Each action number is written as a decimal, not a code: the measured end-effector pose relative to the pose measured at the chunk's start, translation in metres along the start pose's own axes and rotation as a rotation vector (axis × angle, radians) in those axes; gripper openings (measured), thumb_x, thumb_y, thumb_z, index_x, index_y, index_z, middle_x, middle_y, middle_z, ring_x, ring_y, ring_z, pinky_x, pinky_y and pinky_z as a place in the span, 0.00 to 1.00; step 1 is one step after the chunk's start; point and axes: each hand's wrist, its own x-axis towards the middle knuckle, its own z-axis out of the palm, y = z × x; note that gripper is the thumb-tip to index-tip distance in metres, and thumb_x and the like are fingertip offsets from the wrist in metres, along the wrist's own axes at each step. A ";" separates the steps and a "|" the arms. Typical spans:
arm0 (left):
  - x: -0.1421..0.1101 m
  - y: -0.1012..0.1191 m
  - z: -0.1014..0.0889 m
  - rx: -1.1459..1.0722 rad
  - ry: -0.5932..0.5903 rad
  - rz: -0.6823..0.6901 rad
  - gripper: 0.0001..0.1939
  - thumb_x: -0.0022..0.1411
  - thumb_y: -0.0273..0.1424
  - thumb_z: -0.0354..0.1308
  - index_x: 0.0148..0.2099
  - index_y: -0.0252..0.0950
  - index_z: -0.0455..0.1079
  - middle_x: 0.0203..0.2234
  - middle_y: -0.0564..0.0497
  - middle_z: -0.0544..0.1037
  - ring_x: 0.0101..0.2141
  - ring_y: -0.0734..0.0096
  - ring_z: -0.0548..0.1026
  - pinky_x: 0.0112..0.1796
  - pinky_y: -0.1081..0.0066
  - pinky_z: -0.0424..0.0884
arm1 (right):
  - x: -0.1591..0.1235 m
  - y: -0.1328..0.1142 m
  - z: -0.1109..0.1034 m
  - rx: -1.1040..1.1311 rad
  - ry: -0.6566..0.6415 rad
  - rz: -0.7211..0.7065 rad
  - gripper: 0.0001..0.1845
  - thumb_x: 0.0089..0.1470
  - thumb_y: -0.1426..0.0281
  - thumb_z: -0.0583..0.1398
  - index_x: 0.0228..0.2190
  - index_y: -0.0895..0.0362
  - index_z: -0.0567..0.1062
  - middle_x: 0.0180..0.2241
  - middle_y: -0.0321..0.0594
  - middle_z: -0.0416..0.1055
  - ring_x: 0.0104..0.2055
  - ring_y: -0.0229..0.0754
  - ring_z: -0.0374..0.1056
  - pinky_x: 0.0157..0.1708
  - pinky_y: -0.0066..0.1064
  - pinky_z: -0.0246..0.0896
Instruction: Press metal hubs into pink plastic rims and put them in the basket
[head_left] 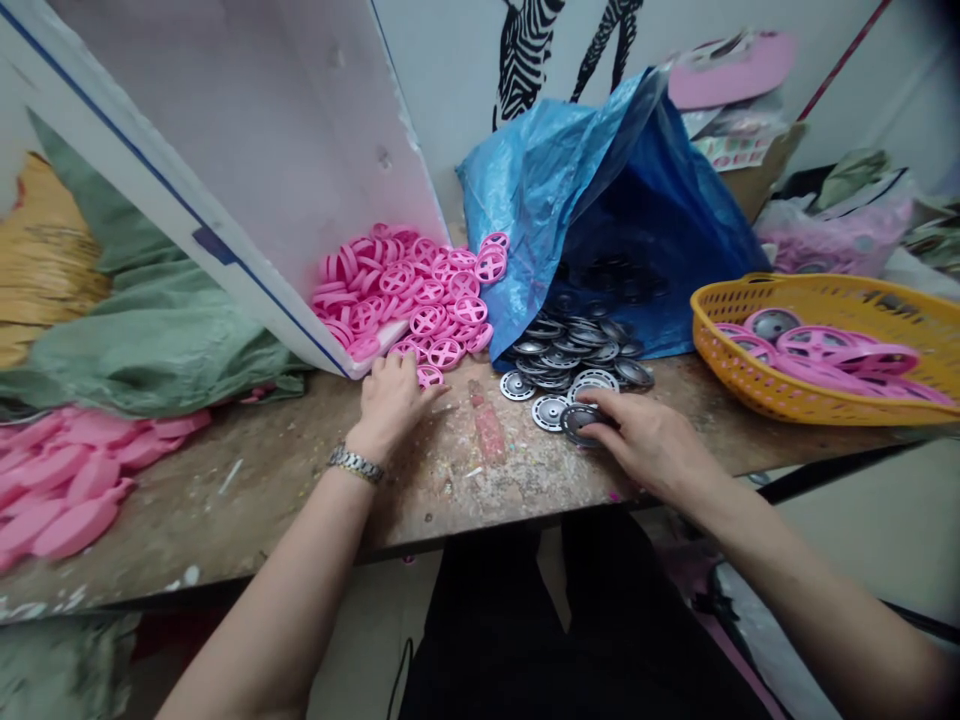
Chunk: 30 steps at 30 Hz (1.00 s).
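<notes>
Right hand (637,440): pinching a dark disc (583,425) at its edge.
Left hand (394,400): at the pink wheels (427,290); grasp unclear.
Blue bag (540,180): behind the discs.

Bare tabletop (450,470) lies between the two wrists and runs to the front edge; passage there is unobstructed, flat debris only. Beyond it, the pink wheel pile (420,290) and the dark disc pile (570,345) block the way toward the wall. White foam box (300,130): its upright side bars access from the left. Blue sack (525,190): walls off the rear, with its mouth open to the front above the dark discs. Yellow basket (810,400): its rim obstructs the right. Pink pieces (82,470) occupy the far left; a strip in front of the box is free.
</notes>
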 end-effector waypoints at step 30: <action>-0.095 0.097 0.000 -0.699 0.277 0.649 0.38 0.60 0.28 0.63 0.68 0.36 0.49 0.56 0.35 0.68 0.57 0.50 0.69 0.55 0.50 0.70 | -0.014 -0.037 0.012 1.081 -0.105 0.376 0.16 0.47 0.59 0.67 0.34 0.54 0.70 0.23 0.29 0.69 0.25 0.36 0.64 0.25 0.28 0.57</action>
